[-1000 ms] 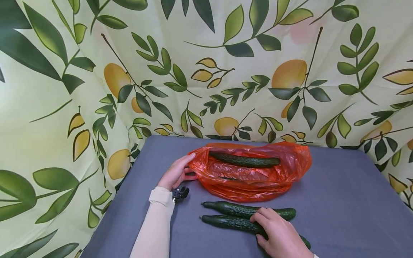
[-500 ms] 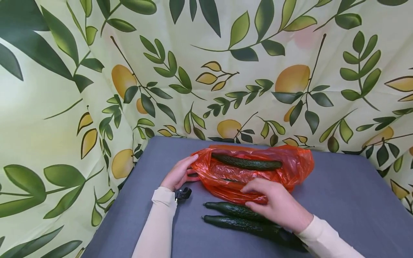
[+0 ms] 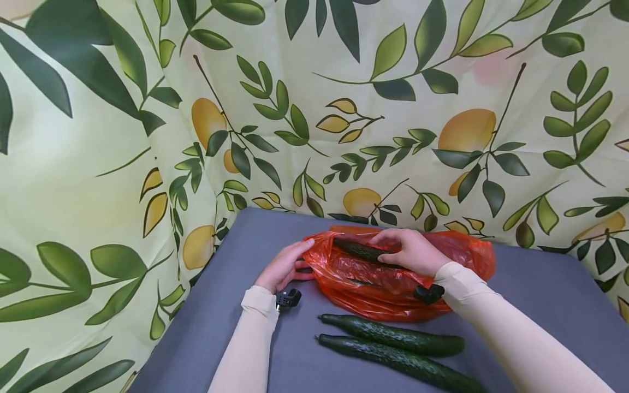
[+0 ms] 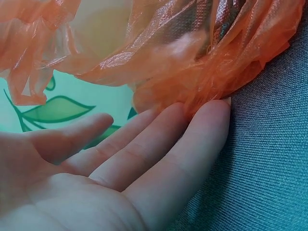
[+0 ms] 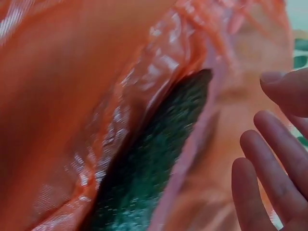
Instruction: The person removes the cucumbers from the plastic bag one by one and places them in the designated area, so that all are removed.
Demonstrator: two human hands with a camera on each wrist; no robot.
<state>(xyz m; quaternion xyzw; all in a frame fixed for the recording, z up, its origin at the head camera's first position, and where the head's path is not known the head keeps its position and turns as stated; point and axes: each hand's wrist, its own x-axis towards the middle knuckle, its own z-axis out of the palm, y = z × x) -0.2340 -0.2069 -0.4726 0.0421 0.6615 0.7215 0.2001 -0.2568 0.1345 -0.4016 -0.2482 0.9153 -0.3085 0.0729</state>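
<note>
An orange-red plastic bag (image 3: 378,305) lies with its mouth spread, a dark green cucumber (image 3: 357,250) inside. At its left end, my left hand (image 3: 284,268) touches the rim; the left wrist view shows that hand (image 4: 130,173) with extended fingers against the crumpled plastic (image 4: 192,77). My right hand (image 3: 410,251) is over the bag at the cucumber's right part. In the right wrist view its fingers (image 5: 252,144) are apart and relaxed, beside a cucumber (image 5: 149,154) and gripping nothing visible. Part of another dark green item shows low inside the bag.
Two cucumbers, one nearer the bag (image 3: 393,334) and one nearer the front (image 3: 400,360), lie side by side on the grey-blue tabletop (image 3: 295,355). A leaf-and-fruit patterned cloth (image 3: 295,54) hangs behind and at the left. Black devices sit at both wrists.
My right hand has left the front cucumbers and moved up and away over the bag's opening. My left hand stays at the bag's left rim. The head view has shifted slightly.
</note>
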